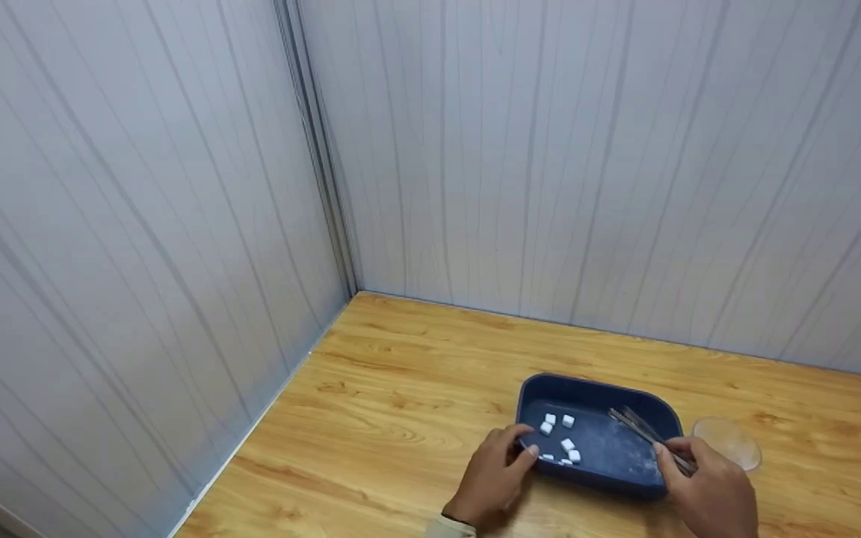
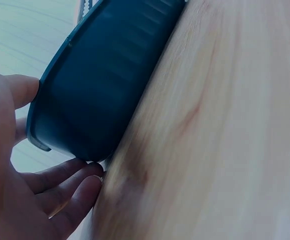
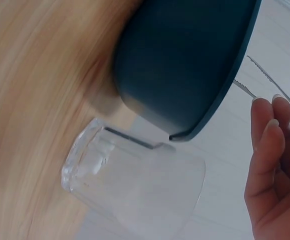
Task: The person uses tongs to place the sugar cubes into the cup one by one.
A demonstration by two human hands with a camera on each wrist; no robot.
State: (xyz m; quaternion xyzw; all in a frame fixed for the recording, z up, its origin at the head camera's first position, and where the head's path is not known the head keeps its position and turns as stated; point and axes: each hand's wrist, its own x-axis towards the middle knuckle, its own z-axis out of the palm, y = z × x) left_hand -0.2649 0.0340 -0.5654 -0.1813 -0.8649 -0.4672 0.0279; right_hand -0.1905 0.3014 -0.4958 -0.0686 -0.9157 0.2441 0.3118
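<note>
A dark blue rectangular tray (image 1: 610, 482) with raised walls stands on the wooden table, and several small white cubes (image 1: 568, 421) lie at its left end. My left hand (image 1: 492, 474) grips the tray's near left corner; in the left wrist view its thumb (image 2: 25, 90) is on the rim and other fingertips touch low on the wall. Metal tweezers (image 1: 638, 427) are pinched in my right hand (image 1: 714, 489), at the tray's right end. Their serrated tips stand apart over the tray floor with nothing between them.
Just right of the tray, a clear glass (image 3: 135, 185) stands on the table (image 1: 400, 418), partly behind my right hand in the head view. Pale panelled walls (image 1: 475, 187) border the table at the back and left. Whitish powder or smears mark the tray's floor on the right.
</note>
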